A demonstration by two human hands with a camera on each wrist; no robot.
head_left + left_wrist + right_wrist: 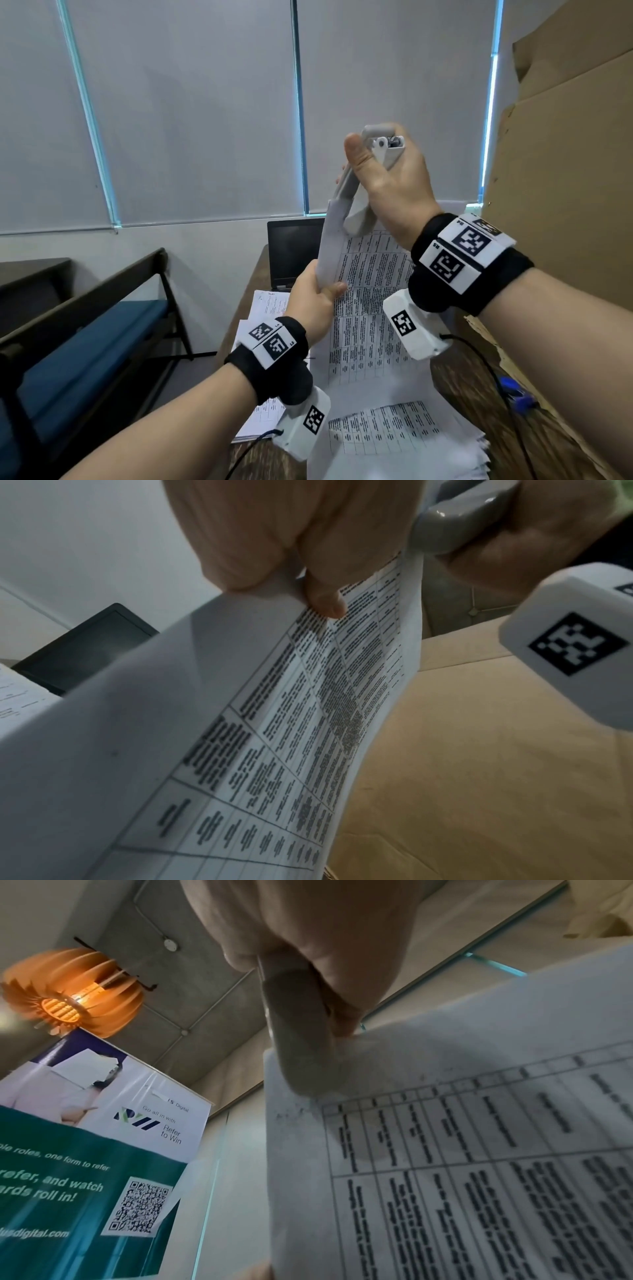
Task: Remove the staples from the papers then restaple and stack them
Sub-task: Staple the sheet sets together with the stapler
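Note:
I hold a stapled set of printed table papers (370, 308) upright above the table. My left hand (325, 287) pinches its left edge between thumb and fingers, and the thumb tip lies on the printed side (325, 599). Higher up, my right hand (380, 164) grips a grey stapler (356, 192). The stapler's jaws straddle the top left corner of the papers. In the right wrist view the stapler (298, 1031) lies against that corner of the papers (445, 1150). No staple is visible.
More printed papers lie in a loose stack (394, 435) on the wooden table (462, 394), others further left (270, 301). A black laptop (294, 250) stands behind. Cardboard (565, 171) rises on the right, a blue object (517, 397) beside it. A blue bench (85, 325) stands left.

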